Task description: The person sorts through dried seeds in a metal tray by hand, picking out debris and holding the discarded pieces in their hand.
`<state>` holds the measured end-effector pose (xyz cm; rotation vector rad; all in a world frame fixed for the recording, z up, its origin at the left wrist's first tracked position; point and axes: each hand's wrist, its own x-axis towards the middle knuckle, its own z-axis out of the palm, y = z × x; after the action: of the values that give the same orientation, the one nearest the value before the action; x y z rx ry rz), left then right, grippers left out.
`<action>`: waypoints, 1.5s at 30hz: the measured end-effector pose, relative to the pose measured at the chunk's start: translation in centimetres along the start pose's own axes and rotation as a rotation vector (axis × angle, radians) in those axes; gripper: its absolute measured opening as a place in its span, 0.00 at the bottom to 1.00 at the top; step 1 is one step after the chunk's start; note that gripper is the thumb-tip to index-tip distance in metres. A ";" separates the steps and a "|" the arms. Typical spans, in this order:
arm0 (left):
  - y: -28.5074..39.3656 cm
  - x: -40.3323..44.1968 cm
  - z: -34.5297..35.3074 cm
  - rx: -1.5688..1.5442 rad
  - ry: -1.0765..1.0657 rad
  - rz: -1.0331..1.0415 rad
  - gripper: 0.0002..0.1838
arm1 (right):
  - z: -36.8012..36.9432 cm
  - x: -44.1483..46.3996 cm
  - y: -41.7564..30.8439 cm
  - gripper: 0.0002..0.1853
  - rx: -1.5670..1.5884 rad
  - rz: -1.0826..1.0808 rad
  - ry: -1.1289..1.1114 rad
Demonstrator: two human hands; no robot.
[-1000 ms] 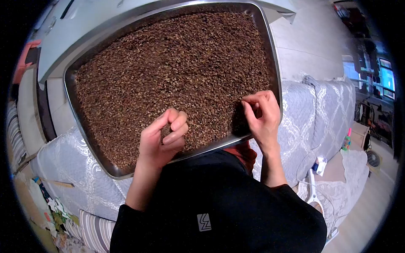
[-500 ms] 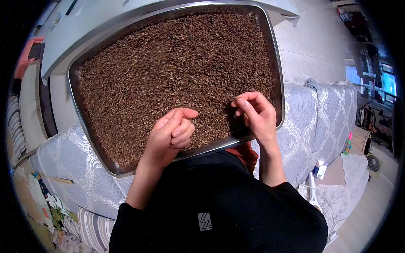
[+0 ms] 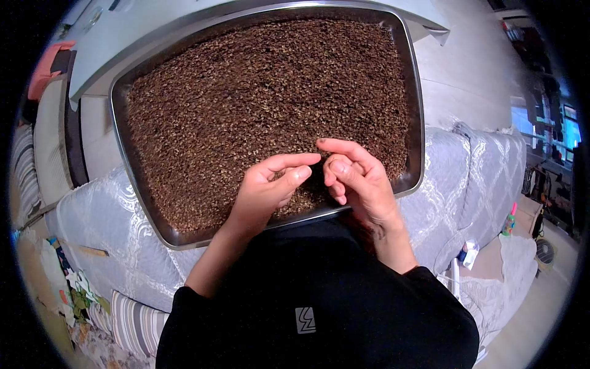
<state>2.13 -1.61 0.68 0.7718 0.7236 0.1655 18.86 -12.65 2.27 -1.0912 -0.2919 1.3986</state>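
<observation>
Across a grey patterned cover point(image 3: 488, 166), small brown pieces point(image 3: 264, 92) are lying in a broad layer inside a metal tray point(image 3: 421, 147). Above the layer's near side, the left hand point(image 3: 264, 190) is holding its thumb and index finger apart, while the right hand point(image 3: 365, 184), just beside it, is extending its index finger over curled ones; whether either is gripping anything, I cannot tell. Farther out, a striped cushion point(image 3: 136, 323) is lying at lower left.

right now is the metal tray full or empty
Not empty: small brown pieces spread across nearly the whole metal tray. How deep they lie, I cannot tell.
</observation>
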 end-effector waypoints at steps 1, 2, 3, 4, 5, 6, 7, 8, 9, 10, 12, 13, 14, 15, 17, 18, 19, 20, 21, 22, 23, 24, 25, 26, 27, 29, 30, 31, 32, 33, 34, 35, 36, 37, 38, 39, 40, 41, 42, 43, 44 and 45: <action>-0.1 0.1 0.1 0.034 0.017 0.004 0.15 | 0.2 0.1 0.0 0.20 -0.009 0.010 -0.009; -0.1 0.1 0.2 0.069 0.033 0.008 0.15 | 0.4 0.2 0.2 0.20 -0.036 0.013 -0.006; -0.2 0.2 0.3 0.060 0.049 0.010 0.14 | 0.7 0.3 0.4 0.20 -0.063 0.015 0.000; -0.4 0.3 0.3 0.050 0.062 0.011 0.14 | 1.0 0.4 0.5 0.19 -0.091 0.015 0.009; -0.6 0.3 0.4 0.041 0.073 0.012 0.13 | 1.3 0.3 0.7 0.19 -0.102 0.024 0.010; -0.7 0.3 0.3 0.056 0.070 0.025 0.12 | 1.3 0.3 0.9 0.18 -0.091 0.038 0.000; -0.8 0.3 0.1 0.071 0.065 0.039 0.11 | 1.5 0.3 1.2 0.17 -0.056 0.042 0.003; -0.8 0.4 -0.2 0.085 0.060 0.053 0.10 | 1.6 0.3 1.5 0.17 -0.022 0.047 0.006; -0.6 0.4 -0.4 0.040 0.032 0.059 0.07 | 1.5 0.3 1.9 0.15 -0.018 0.053 -0.011; -0.6 0.4 -0.8 -0.086 -0.037 0.044 0.06 | 1.7 0.2 1.6 0.15 -0.060 0.093 -0.021; -0.6 0.4 -1.5 -0.337 -0.168 0.010 0.04 | 1.9 -0.2 1.8 0.12 -0.183 0.077 0.051; -0.2 0.4 -1.2 -0.411 -0.197 0.007 0.06 | 1.3 -0.1 2.1 0.10 -0.370 -0.085 0.120; 0.1 0.4 -1.1 -0.486 -0.236 0.028 0.07 | 0.4 0.1 2.9 0.08 -0.555 -0.246 0.188; 0.4 0.3 -1.0 -0.561 -0.272 0.050 0.09 | -0.2 0.3 3.1 0.06 -0.740 -0.406 0.253; 0.7 0.0 -1.4 -0.683 -0.306 0.063 0.11 | -2.3 0.5 1.4 0.03 -1.051 -0.613 0.417; 0.8 0.0 -1.6 -0.686 -0.323 0.084 0.10 | -3.6 0.5 1.0 0.03 -1.144 -0.668 0.512; 0.9 0.1 -1.8 -0.690 -0.340 0.105 0.09 | -5.1 0.5 0.3 0.04 -1.289 -0.757 0.574; 0.9 0.1 -1.9 -0.693 -0.357 0.126 0.09 | -5.8 0.2 -0.1 0.05 -1.349 -0.656 0.686; 0.7 0.2 -2.2 -0.684 -0.370 0.141 0.08 | -6.5 -0.1 -0.6 0.06 -1.404 -0.648 0.733; 0.6 0.2 -2.2 -0.639 -0.362 0.165 0.08 | -7.0 -0.1 -0.9 0.06 -1.459 -0.641 0.781; 0.5 0.2 -2.1 -0.593 -0.354 0.189 0.09 | -7.1 0.1 -1.1 0.07 -1.457 -0.664 0.765; 0.5 0.2 -1.9 -0.547 -0.345 0.213 0.09 | -7.2 0.4 -1.2 0.07 -1.454 -0.686 0.749; 0.5 0.2 -1.7 -0.515 -0.342 0.232 0.10 | -7.2 0.6 -1.3 0.07 -1.450 -0.707 0.733; 0.5 0.2 -1.4 -0.483 -0.339 0.250 0.10 | -7.6 0.7 -0.9 0.08 -1.473 -0.687 0.708; 0.6 0.2 -1.1 -0.450 -0.336 0.269 0.10 | -8.0 1.0 -0.4 0.08 -1.495 -0.667 0.682; 0.7 0.1 -0.7 -0.449 -0.328 0.273 0.12 | -8.0 1.2 0.1 0.08 -1.475 -0.638 0.636; 0.7 0.0 -0.6 -0.450 -0.320 0.276 0.14 | -7.6 1.3 0.4 0.08 -1.277 -0.582 0.614; 0.6 0.0 -0.6 -0.461 -0.312 0.283 0.15 | -7.1 1.3 0.7 0.08 -1.082 -0.520 0.590; 0.5 0.0 -0.6 -0.472 -0.307 0.290 0.17 | -6.6 1.3 0.9 0.07 -0.888 -0.455 0.566; 0.3 0.1 -0.7 -0.482 -0.304 0.296 0.19 | -5.7 1.1 0.5 0.09 -0.724 -0.362 0.488; 0.1 0.1 -0.8 -0.477 -0.301 0.286 0.20 | -4.9 0.9 -0.1 0.10 -0.655 -0.290 0.450; 0.0 0.2 -1.0 -0.472 -0.297 0.277 0.21 | -4.2 0.7 -0.6 0.11 -0.586 -0.219 0.412; -0.1 0.2 -1.1 -0.467 -0.293 0.268 0.22 | -3.8 0.6 -0.9 0.12 -0.516 -0.147 0.373; -0.1 0.2 -1.1 -0.482 -0.287 0.247 0.22 | -3.5 0.6 -1.0 0.14 -0.488 -0.137 0.338; 0.0 0.2 -1.1 -0.498 -0.279 0.226 0.22 | -3.3 0.6 -1.0 0.14 -0.444 -0.130 0.308; 0.0 0.2 -1.0 -0.513 -0.270 0.206 0.22 | -3.0 0.6 -1.1 0.14 -0.400 -0.122 0.278; 0.1 0.2 -1.0 -0.486 -0.260 0.197 0.22 | -2.8 0.6 -1.1 0.14 -0.357 -0.114 0.248; 0.1 0.3 -0.9 -0.458 -0.249 0.189 0.22 | -2.7 0.7 -1.1 0.12 -0.302 -0.099 0.225; 0.2 0.3 -0.8 -0.431 -0.238 0.181 0.22 | -2.5 0.7 -1.0 0.11 -0.275 -0.092 0.222; 0.3 0.2 -0.6 -0.418 -0.220 0.170 0.21 | -2.4 0.6 -0.9 0.09 -0.249 -0.085 0.219; 0.3 0.2 -0.5 -0.412 -0.215 0.161 0.21 | -2.2 0.6 -0.8 0.08 -0.223 -0.078 0.216; 0.3 0.2 -0.5 -0.407 -0.210 0.152 0.21 | -2.1 0.6 -0.6 0.06 -0.161 -0.086 0.216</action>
<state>1.96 -1.06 0.53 0.4453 0.4119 0.3526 20.97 -12.92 1.40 -1.3357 -0.2948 1.1850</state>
